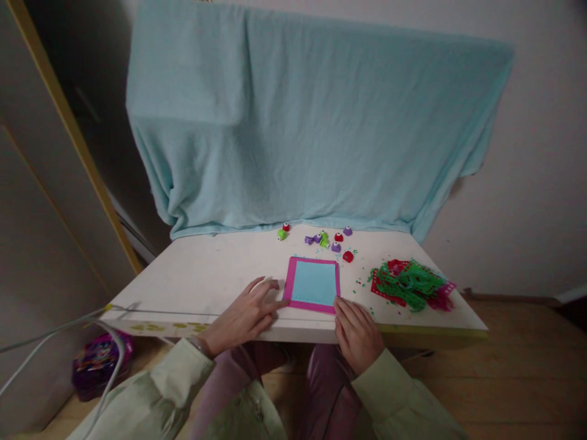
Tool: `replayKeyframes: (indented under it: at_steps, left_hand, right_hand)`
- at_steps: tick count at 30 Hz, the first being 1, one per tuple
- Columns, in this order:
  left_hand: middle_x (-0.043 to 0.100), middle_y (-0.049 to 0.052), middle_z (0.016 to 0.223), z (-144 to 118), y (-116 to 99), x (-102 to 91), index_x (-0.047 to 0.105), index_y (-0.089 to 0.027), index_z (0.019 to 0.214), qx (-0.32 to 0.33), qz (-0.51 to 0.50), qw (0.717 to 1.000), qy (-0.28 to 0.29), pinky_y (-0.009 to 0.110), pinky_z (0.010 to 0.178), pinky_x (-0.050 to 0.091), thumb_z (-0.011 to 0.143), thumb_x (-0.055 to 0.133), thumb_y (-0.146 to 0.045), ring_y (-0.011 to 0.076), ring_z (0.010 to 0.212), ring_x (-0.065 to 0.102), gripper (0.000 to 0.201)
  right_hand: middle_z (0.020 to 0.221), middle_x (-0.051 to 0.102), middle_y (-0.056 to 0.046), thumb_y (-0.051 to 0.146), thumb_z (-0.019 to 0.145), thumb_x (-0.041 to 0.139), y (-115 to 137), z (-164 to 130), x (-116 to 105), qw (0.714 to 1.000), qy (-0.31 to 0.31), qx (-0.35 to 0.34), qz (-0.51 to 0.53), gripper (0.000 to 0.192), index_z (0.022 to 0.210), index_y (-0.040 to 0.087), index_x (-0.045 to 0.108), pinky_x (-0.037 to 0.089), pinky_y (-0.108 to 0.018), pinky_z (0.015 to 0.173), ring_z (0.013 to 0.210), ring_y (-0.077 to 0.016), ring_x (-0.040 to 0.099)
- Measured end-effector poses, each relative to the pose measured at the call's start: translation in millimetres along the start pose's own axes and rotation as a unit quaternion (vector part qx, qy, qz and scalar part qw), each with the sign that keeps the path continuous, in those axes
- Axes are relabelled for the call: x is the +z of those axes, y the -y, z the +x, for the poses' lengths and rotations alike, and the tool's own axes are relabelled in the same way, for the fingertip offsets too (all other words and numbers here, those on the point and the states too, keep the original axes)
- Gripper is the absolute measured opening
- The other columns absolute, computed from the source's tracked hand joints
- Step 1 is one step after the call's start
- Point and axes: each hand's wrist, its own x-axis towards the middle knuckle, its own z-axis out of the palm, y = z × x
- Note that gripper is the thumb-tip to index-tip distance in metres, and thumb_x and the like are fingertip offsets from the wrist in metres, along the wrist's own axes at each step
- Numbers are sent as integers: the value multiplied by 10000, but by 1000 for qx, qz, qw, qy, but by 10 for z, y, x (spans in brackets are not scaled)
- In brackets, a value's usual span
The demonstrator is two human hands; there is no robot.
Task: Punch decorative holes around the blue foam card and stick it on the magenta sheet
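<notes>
A light-blue sheet laid on a larger pink sheet (313, 284) lies flat near the front edge of the white table (202, 275). My left hand (245, 315) rests palm down on the table, fingers spread, its fingertips touching the pink sheet's left edge. My right hand (358, 333) lies at the table's front edge, fingertips at the sheet's lower right corner. Neither hand holds anything.
Several small punch tools (328, 238) in red, purple and green sit behind the sheets. A heap of punched green and pink paper strips (410, 284) lies to the right, with green confetti around it. A pale-blue cloth (298, 122) hangs behind. A purple bag (98, 363) sits on the floor at left.
</notes>
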Motion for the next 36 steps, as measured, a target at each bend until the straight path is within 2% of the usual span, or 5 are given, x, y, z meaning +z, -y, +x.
replayKeyframes:
  at_steps: [3, 7, 11, 16, 36]
  left_hand:
    - [459, 77, 1279, -43, -6, 23, 549, -247, 1227, -10, 13, 1000, 4, 531, 1138, 185, 843, 470, -168, 251, 1282, 337, 400]
    - [491, 99, 1248, 23, -113, 140, 540, -189, 1188, -43, 19, 998, -50, 508, 1143, 199, 863, 405, -160, 236, 1244, 390, 352]
    - [418, 83, 1377, 215, -323, 271, 452, -248, 1318, -8, 22, 999, -44, 523, 1136, 195, 870, 437, -203, 255, 1316, 319, 451]
    - [381, 57, 1425, 393, -486, 362, 525, -269, 1252, -2, 20, 999, -39, 521, 1139, 174, 876, 477, -252, 268, 1359, 255, 379]
    - [420, 43, 1395, 128, -205, 205, 450, -297, 1346, -4, 65, 998, -15, 559, 1149, 104, 852, 477, -201, 274, 1380, 226, 504]
  right_hand:
    - [1249, 607, -102, 171, 885, 416, 18, 19, -5, 1000, 3, 3, -5, 380, 1213, 159, 606, 404, -446, 1010, 1133, -251, 547]
    - [1210, 627, -117, 184, 889, 418, 37, 51, -18, 1000, 6, 3, -15, 359, 1179, 148, 627, 418, -442, 990, 1109, -254, 556]
    - [1205, 627, -118, 175, 889, 414, 36, 65, -34, 1000, 12, -7, -21, 366, 1196, 143, 612, 427, -437, 974, 1105, -257, 553]
    - [1212, 621, -116, 161, 878, 427, 30, 58, -35, 1000, 18, -8, -23, 380, 1220, 138, 591, 430, -429, 963, 1107, -260, 543]
    - [1249, 612, -77, 178, 890, 467, 6, 33, -13, 999, 30, -5, -40, 344, 1199, 154, 617, 411, -369, 941, 1125, -231, 532]
